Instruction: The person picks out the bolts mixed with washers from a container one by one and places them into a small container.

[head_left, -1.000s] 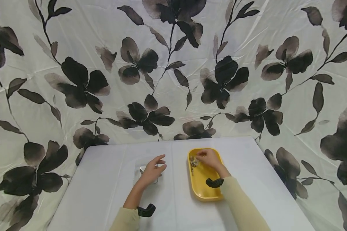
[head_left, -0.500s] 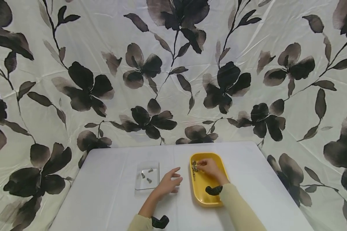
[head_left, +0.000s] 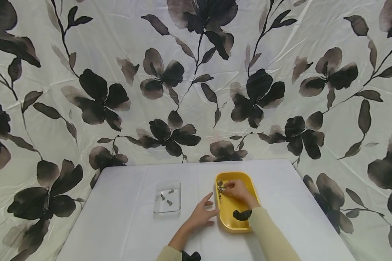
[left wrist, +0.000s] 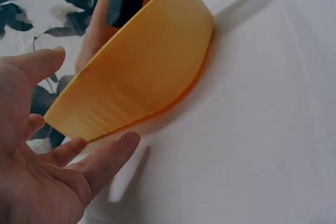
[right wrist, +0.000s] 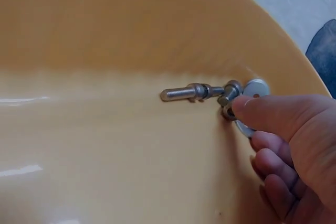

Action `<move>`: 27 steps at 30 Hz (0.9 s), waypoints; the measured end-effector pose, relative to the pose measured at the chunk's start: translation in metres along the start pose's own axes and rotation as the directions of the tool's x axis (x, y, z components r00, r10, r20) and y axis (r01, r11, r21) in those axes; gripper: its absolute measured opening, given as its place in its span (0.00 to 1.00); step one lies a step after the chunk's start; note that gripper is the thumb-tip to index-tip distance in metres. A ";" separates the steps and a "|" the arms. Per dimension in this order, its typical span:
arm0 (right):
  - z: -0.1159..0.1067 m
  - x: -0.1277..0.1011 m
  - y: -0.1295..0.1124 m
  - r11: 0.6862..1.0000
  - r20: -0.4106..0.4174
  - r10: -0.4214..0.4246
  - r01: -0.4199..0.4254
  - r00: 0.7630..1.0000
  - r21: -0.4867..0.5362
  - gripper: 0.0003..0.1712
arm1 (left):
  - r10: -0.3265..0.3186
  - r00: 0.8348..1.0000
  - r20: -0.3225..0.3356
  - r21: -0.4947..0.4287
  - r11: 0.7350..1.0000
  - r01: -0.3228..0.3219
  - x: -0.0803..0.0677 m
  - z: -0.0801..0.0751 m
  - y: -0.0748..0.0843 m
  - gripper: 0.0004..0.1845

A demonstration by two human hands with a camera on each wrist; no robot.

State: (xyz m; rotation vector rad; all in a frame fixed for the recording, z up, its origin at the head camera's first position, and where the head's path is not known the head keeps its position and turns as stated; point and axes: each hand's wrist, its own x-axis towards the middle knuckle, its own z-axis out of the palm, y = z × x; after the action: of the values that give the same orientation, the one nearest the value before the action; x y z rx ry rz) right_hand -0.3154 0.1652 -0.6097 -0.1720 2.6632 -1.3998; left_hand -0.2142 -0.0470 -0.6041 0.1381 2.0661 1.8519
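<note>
A yellow tray (head_left: 226,226) lies on the white table. At its far left end sits a cluster of metal parts: a bolt (right wrist: 190,93), a nut and a flat washer (right wrist: 255,87). My right hand (head_left: 225,188) reaches into the tray. Its thumb (right wrist: 265,113) lies over the nut and washer with the other fingers curled under, pinching them. My left hand (head_left: 212,206) rests on the table against the tray's left wall (left wrist: 142,77), palm open and fingers (left wrist: 110,153) spread, holding nothing.
A small clear tray (head_left: 167,209) with three screws (head_left: 166,198) lies left of the hands. A flower-print cloth (head_left: 196,90) hangs behind and beside the table. The table's right edge (head_left: 317,210) is close to the yellow tray.
My left hand has moved right, from over the clear tray to the yellow tray's left wall, uncovering the screws. My right hand stays at the metal parts.
</note>
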 end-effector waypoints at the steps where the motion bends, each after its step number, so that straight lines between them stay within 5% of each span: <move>1: 0.000 -0.001 0.000 1.000 0.010 -0.002 0.002 1.000 -0.004 0.14 | 0.002 1.000 0.005 -0.008 1.000 -0.002 0.000 0.002 -0.001 0.44; 10: 0.005 -0.003 0.001 1.000 0.059 -0.016 0.017 0.998 -0.024 0.14 | 0.082 0.993 0.089 -0.130 0.989 -0.071 0.002 0.010 -0.012 0.50; 27: 0.007 -0.002 -0.002 0.994 -0.005 -0.016 0.015 1.000 -0.104 0.06 | 0.107 0.990 0.090 -0.188 0.978 -0.089 0.001 0.016 -0.012 0.52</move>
State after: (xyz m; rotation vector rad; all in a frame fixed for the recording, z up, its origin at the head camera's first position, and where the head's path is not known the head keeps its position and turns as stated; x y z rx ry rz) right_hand -0.3118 0.1590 -0.6117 -0.1998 2.7465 -1.2687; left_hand -0.2083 -0.0333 -0.6171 0.2825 1.8418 2.0401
